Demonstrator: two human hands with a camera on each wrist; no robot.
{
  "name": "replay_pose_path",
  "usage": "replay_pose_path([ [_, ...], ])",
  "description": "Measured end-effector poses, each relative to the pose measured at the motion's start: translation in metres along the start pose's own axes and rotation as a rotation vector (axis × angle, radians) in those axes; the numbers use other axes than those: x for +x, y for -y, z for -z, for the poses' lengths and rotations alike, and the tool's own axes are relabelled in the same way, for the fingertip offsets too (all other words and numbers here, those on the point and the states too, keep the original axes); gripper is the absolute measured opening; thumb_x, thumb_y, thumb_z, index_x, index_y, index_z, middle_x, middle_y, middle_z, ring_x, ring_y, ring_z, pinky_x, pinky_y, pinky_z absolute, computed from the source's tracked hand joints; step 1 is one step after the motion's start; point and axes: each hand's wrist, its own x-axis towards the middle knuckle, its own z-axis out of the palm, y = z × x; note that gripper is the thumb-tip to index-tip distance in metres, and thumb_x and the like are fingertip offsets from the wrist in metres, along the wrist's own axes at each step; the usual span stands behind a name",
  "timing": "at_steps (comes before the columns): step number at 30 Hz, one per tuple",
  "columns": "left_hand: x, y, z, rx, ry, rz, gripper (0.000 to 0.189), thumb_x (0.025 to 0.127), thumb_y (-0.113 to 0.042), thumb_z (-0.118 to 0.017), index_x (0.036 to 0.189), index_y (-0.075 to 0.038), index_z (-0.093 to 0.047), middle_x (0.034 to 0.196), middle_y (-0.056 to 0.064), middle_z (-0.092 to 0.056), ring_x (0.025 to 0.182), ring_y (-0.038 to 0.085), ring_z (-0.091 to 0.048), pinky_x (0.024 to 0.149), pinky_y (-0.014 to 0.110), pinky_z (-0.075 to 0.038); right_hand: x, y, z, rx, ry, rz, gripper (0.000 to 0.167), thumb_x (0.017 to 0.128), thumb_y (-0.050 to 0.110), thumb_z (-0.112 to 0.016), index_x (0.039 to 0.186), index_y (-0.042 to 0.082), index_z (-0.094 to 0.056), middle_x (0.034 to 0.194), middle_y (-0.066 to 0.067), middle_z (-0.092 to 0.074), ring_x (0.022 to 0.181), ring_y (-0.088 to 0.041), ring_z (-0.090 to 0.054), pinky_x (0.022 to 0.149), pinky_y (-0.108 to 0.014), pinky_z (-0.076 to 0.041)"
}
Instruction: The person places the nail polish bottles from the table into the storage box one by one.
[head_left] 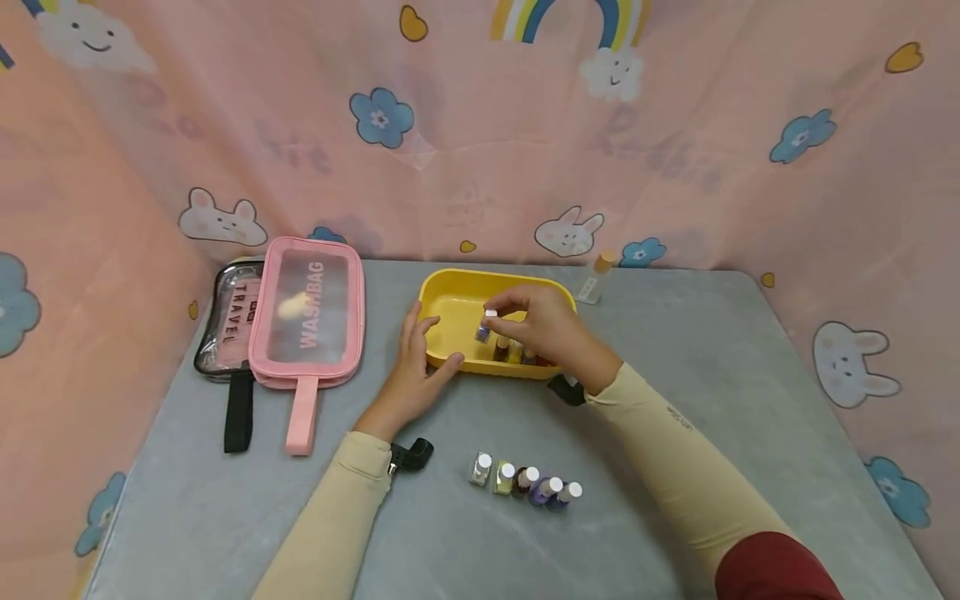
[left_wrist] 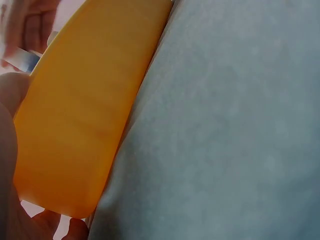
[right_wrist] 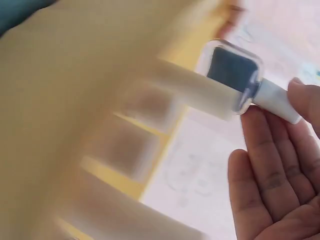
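Note:
In the head view my right hand pinches a small nail polish bottle by its white cap, over the yellow tray. Up close in the right wrist view, the bottle is clear and squarish with dark blue polish, its cap between thumb and fingers. More nail polish bottles lie along the tray's front right, partly hidden under my right hand. My left hand holds the tray's left end, thumb at the front rim and fingers along the outer side.
Several white-capped nail polish bottles stand in a row on the grey table before the tray. A clear bottle with a wood-coloured cap stands behind its right end. Left lie a pink wash bag and a black-edged travel bag.

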Motion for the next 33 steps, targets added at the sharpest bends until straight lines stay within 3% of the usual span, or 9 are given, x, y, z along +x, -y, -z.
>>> replay_pose_path([
  [6,0.001,0.0,-0.001,-0.005,-0.007,-0.009,0.071,0.105,-0.039,-0.065,0.158,-0.007,-0.03,0.177,0.006,0.006,0.158,0.034,-0.016,0.125,0.056,-0.022,0.008,-0.01,-0.013,-0.132,0.107,-0.03,0.024,0.095,0.025,-0.083,0.113,0.009,-0.081,0.101,0.0,-0.078,0.096,-0.02,-0.069,0.09,-0.04,-0.058],
  [11,0.0,-0.001,-0.001,-0.005,-0.012,-0.019,0.07,0.104,-0.037,-0.066,0.157,-0.007,-0.03,0.177,0.007,0.005,0.158,0.035,-0.016,0.125,0.055,-0.021,0.01,-0.014,-0.016,-0.212,0.191,-0.043,0.023,0.096,0.024,-0.082,0.112,0.008,-0.08,0.093,0.0,-0.073,0.082,-0.019,-0.062,0.08,-0.034,-0.056],
  [17,0.0,-0.001,-0.002,-0.003,-0.014,-0.021,0.071,0.104,-0.037,-0.066,0.157,-0.007,-0.03,0.177,0.007,0.005,0.158,0.034,-0.015,0.125,0.055,-0.022,0.011,-0.015,-0.017,-0.226,0.204,-0.057,0.024,0.096,0.023,-0.082,0.113,0.006,-0.079,0.091,-0.002,-0.072,0.077,-0.019,-0.061,0.075,-0.032,-0.055],
  [22,0.0,0.0,-0.002,-0.003,-0.013,-0.018,0.071,0.104,-0.037,-0.065,0.158,-0.007,-0.03,0.177,0.007,0.006,0.158,0.035,-0.015,0.125,0.057,-0.021,0.003,-0.012,-0.012,-0.221,0.151,-0.045,0.041,0.098,0.031,-0.08,0.127,0.004,-0.075,0.115,-0.009,-0.076,0.103,-0.027,-0.069,0.094,-0.042,-0.057],
  [26,0.0,-0.001,-0.002,-0.002,-0.013,-0.012,0.071,0.105,-0.038,-0.065,0.159,-0.007,-0.029,0.177,0.006,0.007,0.159,0.035,-0.014,0.125,0.057,-0.02,-0.026,-0.003,0.005,-0.15,0.004,0.021,0.047,0.096,0.033,-0.082,0.131,0.003,-0.073,0.126,-0.013,-0.074,0.118,-0.033,-0.066,0.103,-0.051,-0.053],
  [30,0.0,-0.001,-0.002,-0.002,-0.017,-0.01,0.071,0.105,-0.038,-0.065,0.158,-0.007,-0.03,0.177,0.006,0.007,0.159,0.036,-0.014,0.124,0.058,-0.02,-0.078,-0.001,0.018,-0.045,-0.078,0.134,0.036,0.091,0.021,-0.086,0.122,0.006,-0.077,0.118,-0.006,-0.076,0.11,-0.029,-0.068,0.098,-0.053,-0.054],
  [33,-0.001,-0.001,-0.003,0.0,-0.016,-0.014,0.071,0.105,-0.038,-0.065,0.158,-0.007,-0.03,0.177,0.007,0.007,0.159,0.036,-0.014,0.124,0.059,-0.021,-0.124,-0.008,0.019,-0.016,-0.103,0.205,0.033,0.086,0.014,-0.09,0.117,0.011,-0.08,0.114,0.002,-0.077,0.105,-0.022,-0.071,0.092,-0.048,-0.056],
])
